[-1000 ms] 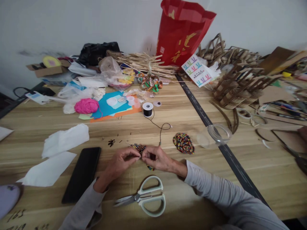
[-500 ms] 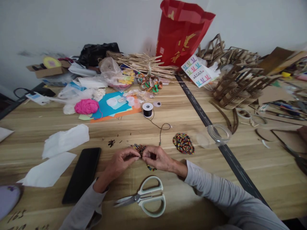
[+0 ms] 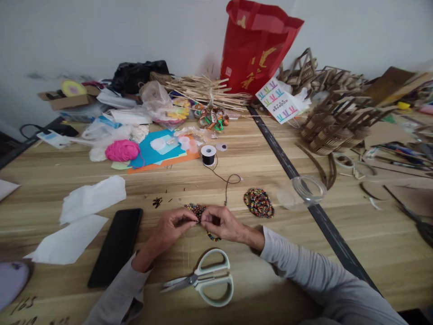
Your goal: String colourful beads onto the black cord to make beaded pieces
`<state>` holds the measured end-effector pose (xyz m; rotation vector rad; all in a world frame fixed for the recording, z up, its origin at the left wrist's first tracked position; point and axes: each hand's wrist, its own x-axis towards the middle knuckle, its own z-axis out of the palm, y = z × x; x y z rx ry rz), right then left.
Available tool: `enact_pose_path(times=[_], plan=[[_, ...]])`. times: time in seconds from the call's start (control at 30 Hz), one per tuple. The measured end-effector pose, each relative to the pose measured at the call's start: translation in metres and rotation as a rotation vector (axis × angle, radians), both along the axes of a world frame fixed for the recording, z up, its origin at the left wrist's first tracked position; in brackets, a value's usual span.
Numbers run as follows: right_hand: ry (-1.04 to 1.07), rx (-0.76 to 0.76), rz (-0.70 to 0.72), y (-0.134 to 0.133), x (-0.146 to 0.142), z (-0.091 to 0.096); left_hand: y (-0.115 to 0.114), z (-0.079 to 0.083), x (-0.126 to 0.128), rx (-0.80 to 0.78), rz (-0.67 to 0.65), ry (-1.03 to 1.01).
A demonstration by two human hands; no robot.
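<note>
My left hand is closed in a pinch, its fingertips almost meeting those of my right hand; what it grips is too small to make out. My right hand pinches a beaded string, and a short curve of its colourful beads shows below the fingers. Just behind the fingertips lies a small pile of loose beads. Thin black cord runs from a white-rimmed spool down to my right hand. A coil of strung beads rests to the right. Scissors with pale handles lie in front of my hands.
To the left are a black phone and white paper pieces. Pink yarn and coloured sheets lie farther back. Clear tape rolls, small woven baskets and a red bag stand right and behind.
</note>
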<state>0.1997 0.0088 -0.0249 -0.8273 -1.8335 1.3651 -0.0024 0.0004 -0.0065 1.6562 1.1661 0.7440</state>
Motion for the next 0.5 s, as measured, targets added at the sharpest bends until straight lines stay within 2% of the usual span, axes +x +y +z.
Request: enact_pose_path(times=[0.5], plan=[[-0.026, 0.000, 0.000, 0.0003, 0.0004, -0.0009, 0.0009, 0.0027, 0.0011, 0.016, 0.004, -0.005]])
